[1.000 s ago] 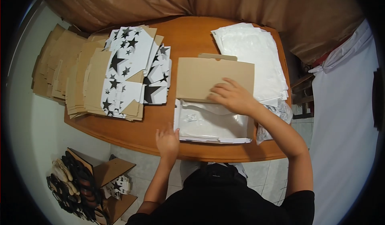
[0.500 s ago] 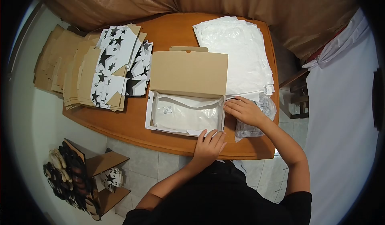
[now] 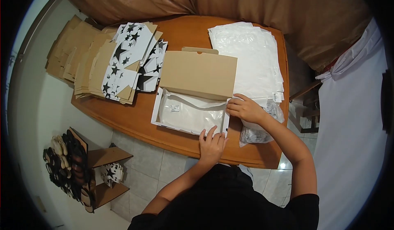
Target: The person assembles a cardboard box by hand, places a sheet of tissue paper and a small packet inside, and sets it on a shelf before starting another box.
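Note:
An open cardboard box [image 3: 198,75], brown inside with white outer walls, stands before me with its lid raised backward. Inside lie white tissue-like paper and a clear plastic bag [image 3: 191,114] with a small packet [image 3: 175,108] on it. At the front wall near the right corner, my left hand [image 3: 211,148] has its fingers spread over the rim. My right hand [image 3: 247,108] has bent fingers closed round the top of the box's right wall; its thumb is mostly hidden.
Stacked flat cardboard pieces [image 3: 88,62], some star-printed [image 3: 121,66], cover the table's left side. White plastic bags [image 3: 248,62] are piled at the back right. Crumpled clear plastic [image 3: 256,135] lies beside my right forearm. A rack of shoes [image 3: 69,164] stands on the floor at the lower left.
The view has shifted and turned slightly. My right fingers have bent more round the right wall, while my left fingers have moved farther over the front rim at the corner.

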Action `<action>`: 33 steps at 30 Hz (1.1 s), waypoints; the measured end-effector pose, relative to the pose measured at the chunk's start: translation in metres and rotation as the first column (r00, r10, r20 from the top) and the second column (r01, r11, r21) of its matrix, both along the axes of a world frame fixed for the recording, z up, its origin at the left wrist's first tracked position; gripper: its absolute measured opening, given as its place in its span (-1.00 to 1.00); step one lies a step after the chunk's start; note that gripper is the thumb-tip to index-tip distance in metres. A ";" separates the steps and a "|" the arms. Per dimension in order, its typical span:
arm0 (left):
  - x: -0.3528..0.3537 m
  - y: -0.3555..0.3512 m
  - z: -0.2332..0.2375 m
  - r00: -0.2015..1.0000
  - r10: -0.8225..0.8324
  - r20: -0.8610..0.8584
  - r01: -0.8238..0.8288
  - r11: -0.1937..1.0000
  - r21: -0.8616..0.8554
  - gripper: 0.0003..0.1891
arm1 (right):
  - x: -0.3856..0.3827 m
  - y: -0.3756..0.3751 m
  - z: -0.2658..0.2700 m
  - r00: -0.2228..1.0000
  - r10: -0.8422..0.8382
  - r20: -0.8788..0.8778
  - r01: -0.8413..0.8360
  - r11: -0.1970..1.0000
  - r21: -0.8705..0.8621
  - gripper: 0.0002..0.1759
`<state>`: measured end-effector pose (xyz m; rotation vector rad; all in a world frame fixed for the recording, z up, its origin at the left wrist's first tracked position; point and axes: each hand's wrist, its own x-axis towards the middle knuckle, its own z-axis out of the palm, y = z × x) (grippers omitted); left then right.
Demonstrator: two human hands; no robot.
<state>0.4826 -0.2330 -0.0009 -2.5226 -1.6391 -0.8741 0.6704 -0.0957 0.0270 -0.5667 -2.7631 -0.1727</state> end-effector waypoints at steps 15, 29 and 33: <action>0.012 0.001 -0.002 0.999 0.013 0.050 -0.004 0.984 -0.176 -0.88 | -0.008 0.012 0.003 0.988 0.078 0.136 -0.085 0.995 0.044 -0.90; -0.068 0.059 0.033 0.984 0.170 0.044 -0.162 0.976 -0.148 -0.63 | -0.037 0.036 0.011 0.646 -0.672 -0.363 0.546 0.738 -0.395 -0.31; -0.121 0.092 0.027 0.976 0.212 0.047 -0.207 0.973 -0.100 -0.67 | -0.050 0.072 -0.015 0.329 -0.855 -0.400 0.411 0.511 -0.755 -0.20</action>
